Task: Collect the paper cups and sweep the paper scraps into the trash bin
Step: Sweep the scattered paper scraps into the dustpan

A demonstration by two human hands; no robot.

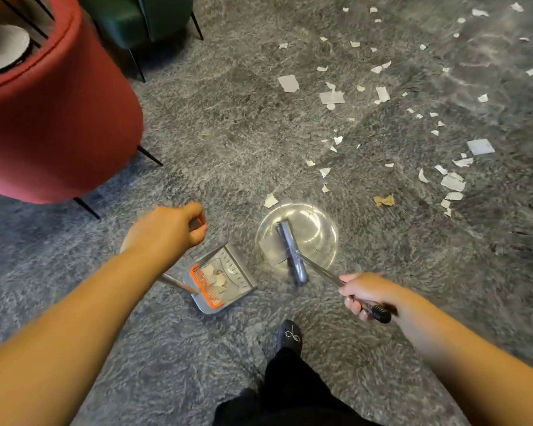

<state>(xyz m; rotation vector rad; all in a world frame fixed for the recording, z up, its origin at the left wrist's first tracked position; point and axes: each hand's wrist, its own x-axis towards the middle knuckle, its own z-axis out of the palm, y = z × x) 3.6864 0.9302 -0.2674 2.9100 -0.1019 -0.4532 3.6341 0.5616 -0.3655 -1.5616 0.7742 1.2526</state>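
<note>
Here, the left hand grips the dustpan handle with curled fingers; a few scraps lie in the pan. The right hand grips the broom handle. Paper scraps litter the grey floor ahead and to the right.

Both forearms are bare to the near edge of view, with no sleeves, watch or rings showing on the left hand or the right hand. Loose black trousers cover the legs. One black shoe with a rounded toe carries a small sparkly bow of pale stones on top.
</note>
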